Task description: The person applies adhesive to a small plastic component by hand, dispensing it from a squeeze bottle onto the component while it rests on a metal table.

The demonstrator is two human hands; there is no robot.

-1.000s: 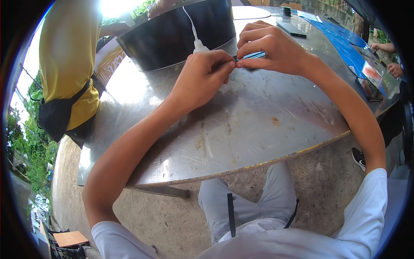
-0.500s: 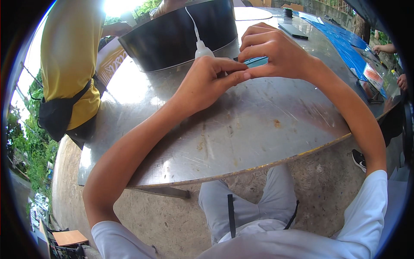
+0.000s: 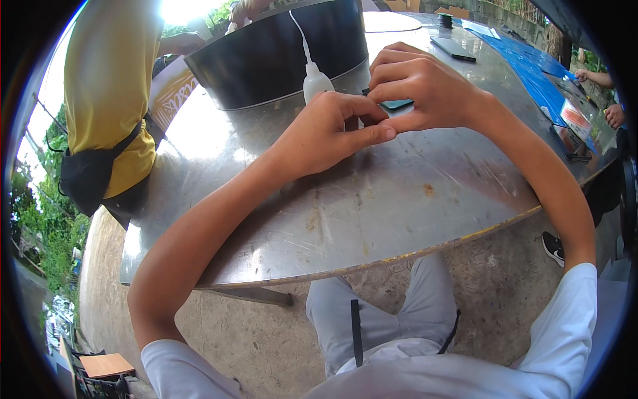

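Over the metal table point(image 3: 372, 219), my left hand point(image 3: 332, 130) and my right hand point(image 3: 428, 90) meet fingertip to fingertip. Both are closed in a pinch; whatever lies between the fingers is hidden or too small to name. Behind my right fingers shows part of a flat teal and dark thing point(image 3: 397, 104), mostly covered by the hand. A white squeeze bottle point(image 3: 318, 83) with a long thin nozzle stands just beyond my left knuckles, in front of a large black curved panel point(image 3: 279, 56).
At the left stands a person in yellow point(image 3: 106, 100), with hands near the panel. A dark flat device point(image 3: 453, 48) and a black spool point(image 3: 445, 20) lie far right. Beyond them is a blue sheet point(image 3: 525, 66), with another person's hands point(image 3: 615, 116) at the right edge.
My joined fingertips have shifted slightly toward me and right. More of the white bottle shows, and less of the teal thing. A person's hand behind the panel has moved a little.
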